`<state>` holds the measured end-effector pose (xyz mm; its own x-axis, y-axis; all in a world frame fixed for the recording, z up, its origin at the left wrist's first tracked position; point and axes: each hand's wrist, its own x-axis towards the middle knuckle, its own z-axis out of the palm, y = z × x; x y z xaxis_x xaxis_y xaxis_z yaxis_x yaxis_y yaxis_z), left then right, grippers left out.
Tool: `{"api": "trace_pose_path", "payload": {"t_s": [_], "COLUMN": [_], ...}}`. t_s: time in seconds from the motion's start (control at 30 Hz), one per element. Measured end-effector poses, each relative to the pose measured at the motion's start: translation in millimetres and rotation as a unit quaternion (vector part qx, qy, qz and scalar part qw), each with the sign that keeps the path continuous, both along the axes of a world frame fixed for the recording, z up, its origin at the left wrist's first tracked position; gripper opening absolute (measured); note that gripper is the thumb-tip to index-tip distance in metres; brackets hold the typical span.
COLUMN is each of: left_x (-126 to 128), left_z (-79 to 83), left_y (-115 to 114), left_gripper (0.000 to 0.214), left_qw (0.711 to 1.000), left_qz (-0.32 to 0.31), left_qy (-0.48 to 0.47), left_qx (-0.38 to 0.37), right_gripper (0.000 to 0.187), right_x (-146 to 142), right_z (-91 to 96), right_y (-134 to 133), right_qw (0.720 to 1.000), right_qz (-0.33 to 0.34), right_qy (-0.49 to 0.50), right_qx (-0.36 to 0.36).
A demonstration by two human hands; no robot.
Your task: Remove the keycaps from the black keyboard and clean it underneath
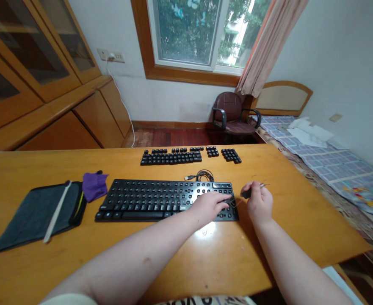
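A black keyboard point(148, 195) lies on the wooden table, most of its upper key positions bare of caps, with the space bar and some lower keys in place. My left hand point(209, 207) rests on its right end, fingers stretched toward the number pad, thumb and forefinger apart. Just off the keyboard's right edge, my right hand point(260, 202) is closed around a wire keycap puller point(246, 194) with a dark handle. Thin wire loops reach from it toward the number pad. Removed keycaps point(171, 158) stand in grouped rows behind the keyboard.
The coiled USB cable point(204, 173) sits behind the keyboard. To the left lie a dark zip pouch point(30, 216), a pale flat stick point(57, 212) across it, and a purple cloth point(95, 187). Beyond the table are an office chair point(232, 111) and a bed point(326, 156).
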<state>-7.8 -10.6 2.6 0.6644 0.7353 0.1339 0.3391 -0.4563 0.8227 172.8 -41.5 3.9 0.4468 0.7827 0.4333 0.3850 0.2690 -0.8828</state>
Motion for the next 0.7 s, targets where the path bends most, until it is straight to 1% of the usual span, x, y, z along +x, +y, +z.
{"api": "trace_pose_path", "payload": {"t_s": [0.07, 0.1, 0.13, 0.17, 0.2, 0.23, 0.3, 0.33, 0.37, 0.43, 0.5, 0.57, 0.6, 0.67, 0.7], "left_x": [0.4, 0.8, 1.4, 2.1, 2.9, 3.7, 5.1, 5.7, 6.1, 6.6, 6.6, 6.2, 5.8, 4.8, 4.2], "left_z": [-2.1, -3.6, -5.3, -7.3, -9.4, -11.5, -15.2, -16.8, -18.2, -20.3, -21.8, -22.7, -22.8, -22.1, -21.1], "left_y": [0.9, 1.6, 2.5, 3.5, 4.5, 5.3, 6.4, 6.7, 6.9, 6.9, 6.7, 6.4, 6.2, 5.6, 5.3], "left_gripper": [0.036, 0.039, 0.042, 0.045, 0.048, 0.05, 0.053, 0.054, 0.055, 0.057, 0.058, 0.058, 0.057, 0.052, 0.049], "left_qw": [0.996, 0.991, 0.984, 0.976, 0.968, 0.959, 0.943, 0.937, 0.933, 0.93, 0.934, 0.942, 0.945, 0.948, 0.948], "left_qz": [0.044, 0.061, 0.071, 0.079, 0.087, 0.093, 0.095, 0.092, 0.087, 0.078, 0.074, 0.078, 0.083, 0.093, 0.097], "left_qy": [-0.051, -0.082, -0.114, -0.144, -0.17, -0.192, -0.229, -0.243, -0.252, -0.259, -0.253, -0.243, -0.239, -0.234, -0.233], "left_qx": [-0.057, -0.085, -0.113, -0.14, -0.164, -0.185, -0.22, -0.233, -0.243, -0.249, -0.24, -0.22, -0.209, -0.193, -0.193], "right_gripper": [0.037, 0.033, 0.028, 0.023, 0.02, 0.018, 0.021, 0.024, 0.028, 0.03, 0.029, 0.028, 0.026, 0.025, 0.024], "right_x": [4.5, 6.9, 9.0, 10.5, 11.4, 11.5, 9.9, 8.5, 7.1, 4.7, 3.6, 3.9, 4.8, 8.9, 12.5], "right_z": [3.6, 5.4, 6.9, 8.0, 8.6, 8.6, 7.6, 6.6, 5.4, 2.0, -2.4, -7.5, -10.0, -14.6, -16.2], "right_y": [4.1, 5.3, 5.9, 6.0, 5.7, 5.3, 4.7, 4.8, 5.0, 5.7, 5.8, 5.3, 5.3, 7.3, 10.1], "right_qw": [0.995, 0.991, 0.989, 0.988, 0.984, 0.974, 0.939, 0.921, 0.907, 0.894, 0.891, 0.901, 0.912, 0.935, 0.941], "right_qz": [-0.078, -0.099, -0.097, -0.068, -0.015, 0.054, 0.19, 0.239, 0.269, 0.291, 0.286, 0.248, 0.213, 0.117, 0.07], "right_qy": [-0.002, -0.022, -0.058, -0.108, -0.162, -0.213, -0.288, -0.309, -0.322, -0.339, -0.352, -0.356, -0.352, -0.333, -0.329], "right_qx": [0.066, 0.088, 0.094, 0.088, 0.071, 0.049, 0.005, -0.011, -0.022, -0.029, -0.024, -0.009, 0.003, 0.027, 0.032]}}
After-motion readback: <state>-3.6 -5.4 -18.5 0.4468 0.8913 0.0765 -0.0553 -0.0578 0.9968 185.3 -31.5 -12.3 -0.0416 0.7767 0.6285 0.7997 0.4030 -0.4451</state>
